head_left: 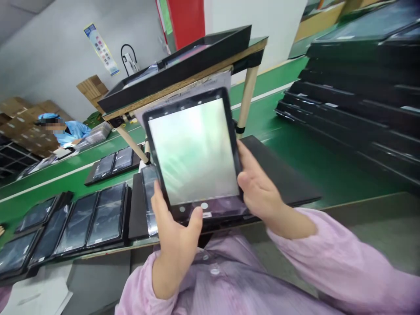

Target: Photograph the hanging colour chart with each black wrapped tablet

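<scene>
A tablet (197,148) with a black frame is held up in front of me, tilted a little. Its lit screen shows a pale green and white camera-like picture with a round white button near the bottom. My left hand (177,236) grips the lower left edge, thumb near that button. My right hand (260,188) holds the right edge, its thumb at the front and the other fingers partly behind. Just left of the tablet, a wrapped flat panel (149,197) lies on the bench, partly hidden by my left hand.
Wrapped tablets in black trays (106,214) lie along the green bench at left. A raised wooden shelf (188,81) bears a black tray (229,41). Tall black tray stacks (357,100) stand at right, near a black board (278,170). A co-worker (70,129) in blue sits at far left.
</scene>
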Demonstrator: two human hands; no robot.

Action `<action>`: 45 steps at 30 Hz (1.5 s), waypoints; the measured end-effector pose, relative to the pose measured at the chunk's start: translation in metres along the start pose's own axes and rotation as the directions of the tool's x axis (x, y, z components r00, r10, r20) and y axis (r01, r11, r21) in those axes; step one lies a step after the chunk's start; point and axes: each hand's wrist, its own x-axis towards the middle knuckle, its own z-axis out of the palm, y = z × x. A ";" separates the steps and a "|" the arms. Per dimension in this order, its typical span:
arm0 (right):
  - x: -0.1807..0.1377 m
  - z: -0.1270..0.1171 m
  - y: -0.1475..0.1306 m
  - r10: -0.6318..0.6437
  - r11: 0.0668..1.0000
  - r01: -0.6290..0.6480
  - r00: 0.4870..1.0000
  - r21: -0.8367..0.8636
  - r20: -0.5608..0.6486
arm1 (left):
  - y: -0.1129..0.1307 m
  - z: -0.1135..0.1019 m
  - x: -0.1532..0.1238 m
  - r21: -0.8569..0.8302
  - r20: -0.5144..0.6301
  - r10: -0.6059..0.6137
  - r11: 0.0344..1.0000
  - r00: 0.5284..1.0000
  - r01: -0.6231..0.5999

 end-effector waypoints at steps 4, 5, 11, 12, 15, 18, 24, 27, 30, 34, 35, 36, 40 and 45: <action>0.007 0.015 0.012 0.299 0.941 -0.295 0.954 0.166 -0.002 | -0.007 0.001 -0.008 0.275 -0.103 0.126 0.957 0.987 -0.093; 0.008 0.015 0.014 0.334 0.927 -0.327 0.943 0.184 -0.004 | -0.008 0.003 -0.010 0.314 -0.108 0.132 0.945 0.985 -0.092; 0.010 0.012 0.016 0.356 0.910 -0.343 0.934 0.234 -0.016 | -0.010 0.011 -0.014 0.376 -0.112 0.126 0.924 0.986 -0.075; 0.010 0.012 0.016 0.356 0.910 -0.342 0.934 0.234 -0.020 | -0.010 0.012 -0.014 0.372 -0.112 0.133 0.924 0.985 -0.082; 0.009 0.010 0.016 0.357 0.908 -0.349 0.934 0.230 0.008 | -0.009 0.015 -0.014 0.353 -0.112 0.129 0.932 0.985 -0.082; 0.009 0.010 0.015 0.346 0.915 -0.345 0.938 0.209 0.034 | -0.007 0.016 -0.014 0.325 -0.135 0.111 0.944 0.985 -0.062; 0.009 0.010 0.013 0.340 0.932 -0.341 0.940 0.124 0.031 | -0.009 0.018 -0.016 0.354 -0.126 0.099 0.934 0.987 -0.048; 0.009 0.009 0.015 0.340 0.934 -0.341 0.940 0.103 0.026 | -0.011 0.018 -0.017 0.381 -0.113 0.115 0.922 0.987 -0.064; 0.009 0.009 0.016 0.327 0.940 -0.327 0.945 0.093 0.018 | -0.011 0.018 -0.017 0.391 -0.120 0.129 0.918 0.984 -0.072; 0.010 0.009 0.017 0.320 0.947 -0.319 0.947 0.043 -0.009 | -0.009 0.020 -0.019 0.365 -0.138 0.109 0.930 0.984 -0.052; 0.010 0.009 0.018 0.319 0.947 -0.319 0.948 0.032 -0.013 | -0.010 0.020 -0.020 0.353 -0.145 0.097 0.935 0.985 -0.040; 0.010 0.009 0.019 0.316 0.948 -0.316 0.948 0.029 -0.018 | -0.011 0.020 -0.020 0.336 -0.148 0.083 0.942 0.985 -0.028; 0.006 0.008 0.018 0.305 0.950 -0.303 0.952 0.081 -0.013 | -0.018 0.009 -0.014 0.016 -0.163 0.006 1.000 0.987 -0.004; -0.003 0.004 -0.005 0.164 0.986 -0.164 0.981 -0.013 0.108 | -0.014 -0.004 -0.001 -0.638 0.000 -0.369 0.716 0.930 0.284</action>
